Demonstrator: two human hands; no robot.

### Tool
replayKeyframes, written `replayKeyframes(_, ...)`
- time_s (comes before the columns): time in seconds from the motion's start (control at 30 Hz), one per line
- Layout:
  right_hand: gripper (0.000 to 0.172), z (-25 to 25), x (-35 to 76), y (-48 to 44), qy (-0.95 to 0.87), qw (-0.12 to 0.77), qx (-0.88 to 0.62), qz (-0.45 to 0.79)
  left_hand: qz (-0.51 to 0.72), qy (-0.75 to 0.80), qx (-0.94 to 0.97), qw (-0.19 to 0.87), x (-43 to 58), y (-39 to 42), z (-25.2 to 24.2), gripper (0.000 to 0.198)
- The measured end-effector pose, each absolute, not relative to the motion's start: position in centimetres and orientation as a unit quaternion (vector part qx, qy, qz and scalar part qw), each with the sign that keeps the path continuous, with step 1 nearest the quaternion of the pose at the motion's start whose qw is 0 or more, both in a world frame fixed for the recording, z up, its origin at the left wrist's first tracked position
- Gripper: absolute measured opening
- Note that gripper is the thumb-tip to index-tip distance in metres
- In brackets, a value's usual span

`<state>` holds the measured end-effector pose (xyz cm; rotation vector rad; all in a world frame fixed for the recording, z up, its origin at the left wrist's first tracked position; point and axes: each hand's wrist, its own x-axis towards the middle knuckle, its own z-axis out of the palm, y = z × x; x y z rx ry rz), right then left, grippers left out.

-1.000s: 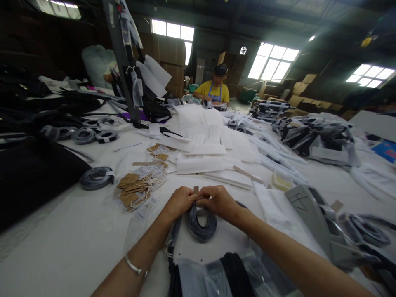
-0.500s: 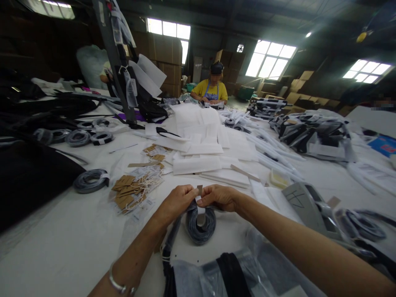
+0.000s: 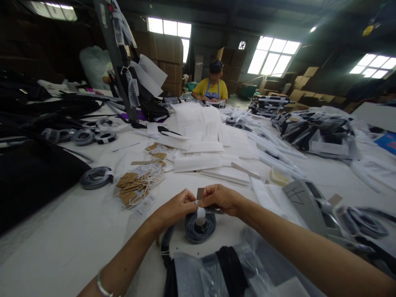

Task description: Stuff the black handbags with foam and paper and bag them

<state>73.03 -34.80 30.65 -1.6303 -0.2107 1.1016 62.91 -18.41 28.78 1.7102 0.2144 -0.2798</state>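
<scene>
A dark grey coil (image 3: 192,234), wrapped in clear film, lies on the table just below both hands. A white band (image 3: 201,213) goes round its upper side, with a brownish strip (image 3: 200,192) standing up above it. My right hand (image 3: 220,199) pinches this strip at its lower end between thumb and fingers. From the left, my left hand (image 3: 180,203) meets it with fingertips pressed together at the band's edge; what exactly they grip is too small to tell. Nearer me lies a clear plastic bag (image 3: 210,274) with black webbing inside.
Brown tags with white strings (image 3: 131,187) lie left of the hands. White foam sheets (image 3: 198,161) are heaped ahead. A grey tape dispenser (image 3: 311,206) stands right. More coils (image 3: 96,178) lie left. A person in yellow (image 3: 213,88) sits across the table.
My left fingers have slid down a little from the brownish strip's top, and more of the strip shows above my right hand. The coil has stayed in place.
</scene>
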Motion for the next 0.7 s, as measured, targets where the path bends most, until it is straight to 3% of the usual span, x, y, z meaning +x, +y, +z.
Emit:
replayKeyframes(0.1,0.032,31.2,72.9,-34.7,-0.131,0.533,-0.721,0.423,-0.154,0.105,0.756,0.628,62.9,-18.6,29.0,0.026)
replayKeyframes(0.27,0.022,31.0,72.9,-34.6,-0.177,0.503,-0.758,0.376,-0.150,0.156,0.654,0.725,63.3,-19.2,28.2,0.022)
replayKeyframes(0.53,0.011,29.2,72.7,-34.8,-0.249,0.545,-0.750,0.278,-0.141,0.189,0.566,0.790,64.1,-19.7,27.5,0.031)
replayKeyframes(0.7,0.010,29.7,72.9,-35.4,-0.445,0.458,-0.757,0.142,-0.139,0.198,0.537,0.808,64.4,-19.2,26.8,0.031)
